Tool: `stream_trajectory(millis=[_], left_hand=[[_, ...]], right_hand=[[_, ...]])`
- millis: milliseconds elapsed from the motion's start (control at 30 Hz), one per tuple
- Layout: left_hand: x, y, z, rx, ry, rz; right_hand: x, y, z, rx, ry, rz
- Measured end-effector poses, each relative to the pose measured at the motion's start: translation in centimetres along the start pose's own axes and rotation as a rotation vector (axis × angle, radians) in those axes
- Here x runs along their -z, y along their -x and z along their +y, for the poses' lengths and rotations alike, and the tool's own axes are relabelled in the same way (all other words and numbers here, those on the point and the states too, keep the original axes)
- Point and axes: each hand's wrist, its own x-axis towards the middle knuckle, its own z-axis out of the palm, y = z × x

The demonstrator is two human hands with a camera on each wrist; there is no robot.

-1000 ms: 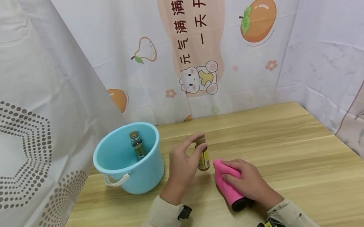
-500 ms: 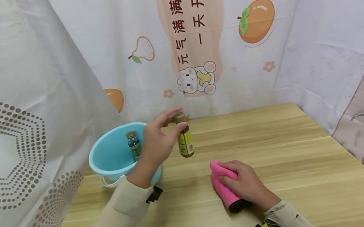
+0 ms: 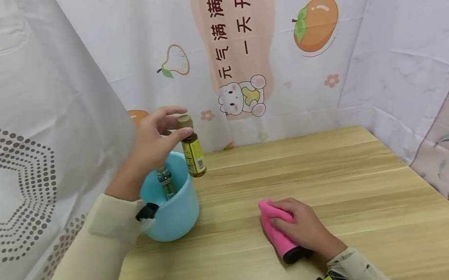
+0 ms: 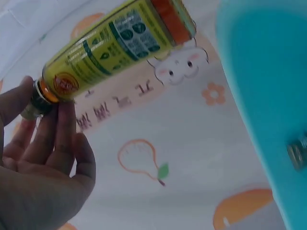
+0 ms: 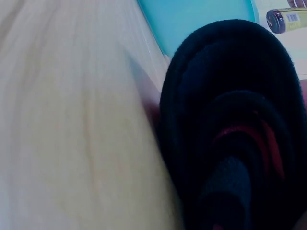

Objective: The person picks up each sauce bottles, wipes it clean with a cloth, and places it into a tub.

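Note:
My left hand (image 3: 153, 139) pinches a small brown glass bottle with a yellow label (image 3: 194, 157) at its gold cap and neck. The bottle hangs nearly upright beside the blue bucket's right rim, raised above the table. In the left wrist view, thumb and fingertips meet around the neck of the bottle (image 4: 105, 52). Another small bottle (image 3: 167, 185) leans inside the bucket (image 3: 177, 217), its cap partly behind my left hand. My right hand (image 3: 306, 228) grips a pink rolled cloth (image 3: 276, 233) on the table; its black-edged, layered end (image 5: 230, 62) fills much of the right wrist view.
The wooden table (image 3: 322, 163) runs back to a white printed curtain (image 3: 136, 36). More curtains hang at the left and right sides. The bucket stands at the table's left, under my left forearm.
My left hand has lifted the bottle off the table and carried it up and left to the bucket. My right hand stays on the pink rolled cloth in the same place.

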Motion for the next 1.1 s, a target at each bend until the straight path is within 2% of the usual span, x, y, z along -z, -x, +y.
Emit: stream_trajectory(millis=[200,400,500,700,900,1100], left_hand=[[2.7,-0.7,-2.1,0.042,-0.038,-0.061],[3.8,-0.8,-4.1,0.108,-0.039,-0.042],[3.9,-0.9,-5.0,0.124,-0.043,-0.037],[4.0,-1.1,-6.9,0.147,-0.106,-0.046],[3.4,-1.3,-8.3,0.196,-0.147,-0.12],[2.8,-1.2,-9.0,0.252,-0.209,-0.208]], right_hand=[[-0.2,-0.1,-0.1,-0.018,-0.022,-0.01],[-0.3,-0.1,0.0,-0.034,-0.032,-0.016],[-0.3,-0.1,0.0,-0.038,-0.025,-0.01],[-0.4,-0.1,0.0,-0.048,-0.029,-0.017],[-0.2,-0.1,0.0,-0.031,-0.02,-0.016],[-0.1,-0.1,0.2,-0.02,-0.033,-0.018]])
